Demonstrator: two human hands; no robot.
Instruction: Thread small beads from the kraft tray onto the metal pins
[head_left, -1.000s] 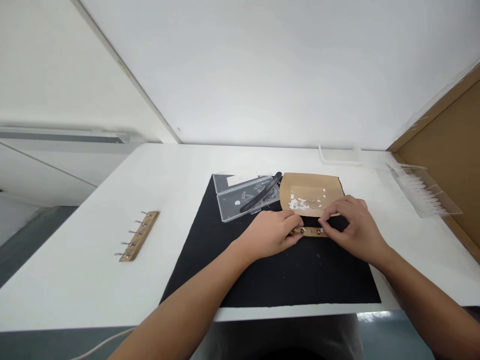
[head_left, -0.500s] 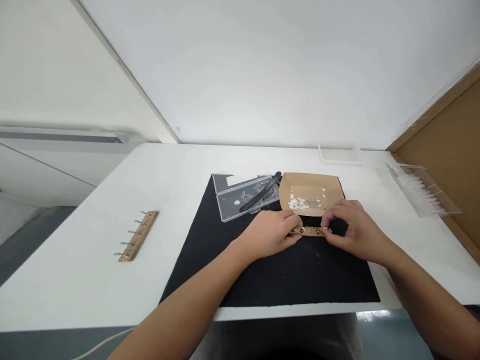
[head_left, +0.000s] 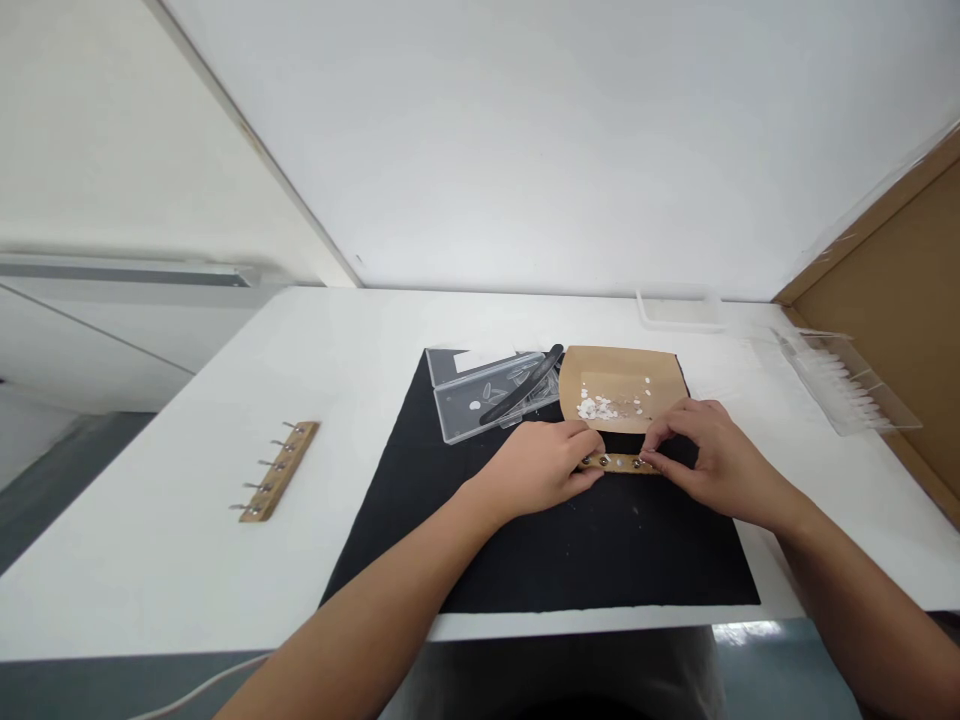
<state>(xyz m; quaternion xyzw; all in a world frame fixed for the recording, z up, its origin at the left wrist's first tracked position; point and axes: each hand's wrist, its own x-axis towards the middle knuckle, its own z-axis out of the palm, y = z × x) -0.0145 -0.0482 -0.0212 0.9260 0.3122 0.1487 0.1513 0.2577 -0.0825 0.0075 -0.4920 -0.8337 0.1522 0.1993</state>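
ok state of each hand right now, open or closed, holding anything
Left hand: closed, holding the left end of the wooden strip.
Right hand: pinched closed at the strip's right end; can't tell if anything's between the fingertips.

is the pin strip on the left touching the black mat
Apart. The head view shows bare white tabletop between the pin strip and the left edge of the black mat.

Black mat [head_left: 585, 560] matt, cloth-like; small strip [head_left: 622, 464] and rack [head_left: 279, 472] wood-look with shiny metal bits, tray [head_left: 660, 365] brown matt paper or card, hard to say. Open case [head_left: 457, 408] clear glossy plastic, box at right [head_left: 900, 410] same; table [head_left: 172, 560] white, smooth, low sheen.
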